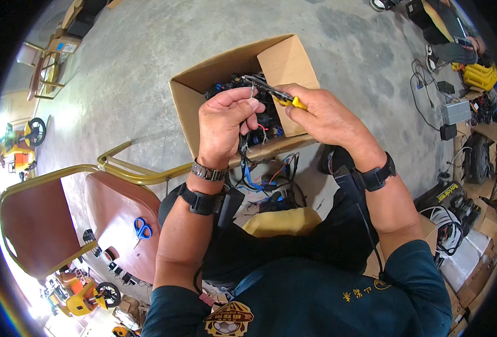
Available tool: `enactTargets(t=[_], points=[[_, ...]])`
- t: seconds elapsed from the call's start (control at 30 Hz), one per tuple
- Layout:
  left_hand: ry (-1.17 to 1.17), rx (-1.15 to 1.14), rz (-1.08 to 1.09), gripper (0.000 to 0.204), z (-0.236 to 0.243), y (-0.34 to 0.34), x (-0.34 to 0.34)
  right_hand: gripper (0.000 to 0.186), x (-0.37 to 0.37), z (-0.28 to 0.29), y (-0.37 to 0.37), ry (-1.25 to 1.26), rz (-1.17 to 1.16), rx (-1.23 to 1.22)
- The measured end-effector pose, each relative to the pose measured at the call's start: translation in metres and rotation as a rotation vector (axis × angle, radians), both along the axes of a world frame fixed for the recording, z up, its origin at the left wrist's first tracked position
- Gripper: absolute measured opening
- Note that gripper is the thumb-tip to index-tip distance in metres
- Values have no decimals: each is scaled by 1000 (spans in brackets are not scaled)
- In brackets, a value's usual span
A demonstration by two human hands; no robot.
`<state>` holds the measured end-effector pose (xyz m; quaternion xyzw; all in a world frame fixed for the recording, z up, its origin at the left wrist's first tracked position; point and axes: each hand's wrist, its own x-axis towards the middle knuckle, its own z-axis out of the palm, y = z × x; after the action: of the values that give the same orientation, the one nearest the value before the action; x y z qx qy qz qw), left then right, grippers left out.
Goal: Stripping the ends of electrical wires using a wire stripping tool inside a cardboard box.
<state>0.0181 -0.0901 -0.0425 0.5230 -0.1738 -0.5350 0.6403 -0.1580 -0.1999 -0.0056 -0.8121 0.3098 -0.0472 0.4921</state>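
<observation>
My left hand (225, 124) is closed around a bundle of dark wires (253, 137) and pinches a thin wire end upward between thumb and fingers. My right hand (322, 115) grips yellow-handled pliers (271, 91), whose dark jaws reach left to the wire tip above my left hand. Both hands hover over an open cardboard box (189, 106) filled with black, blue and red wiring. More tangled wires (271, 182) hang from the bundle down onto my lap.
A brown padded chair with a gold frame (113, 205) stands at my left, with blue-handled scissors (142, 229) on its seat. Yellow toy vehicles (88, 297) sit at the lower left. Boxes, cables and tools (456, 213) crowd the right side. Another person (453, 33) sits at the top right.
</observation>
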Motion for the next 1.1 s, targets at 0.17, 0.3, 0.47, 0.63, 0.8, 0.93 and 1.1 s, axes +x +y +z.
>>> enactTargets(t=[0.17, 0.3, 0.47, 0.63, 0.8, 0.93, 1.1], points=[[-113, 95, -75, 17, 4, 0, -1, 36, -2, -6, -1, -39, 13, -122], [-133, 107, -114, 17, 4, 0, 1, 35, -3, -8, -2, -14, 49, -160], [-117, 125, -107, 22, 7, 0, 1, 35, -4, -11, -3, -2, 57, -163], [-114, 121, -119, 23, 5, 1, 3, 35, -2, -5, -1, 55, 72, -132], [-129, 125, -155, 22, 8, 0, 4, 34, -2, -8, -1, 44, 72, -137], [-151, 158, -169, 16, 10, 0, 2, 34, -2, -12, -1, 37, 72, -147], [-166, 176, -175, 15, 11, 0, 2, 33, -2, -13, -1, 35, 84, -168]])
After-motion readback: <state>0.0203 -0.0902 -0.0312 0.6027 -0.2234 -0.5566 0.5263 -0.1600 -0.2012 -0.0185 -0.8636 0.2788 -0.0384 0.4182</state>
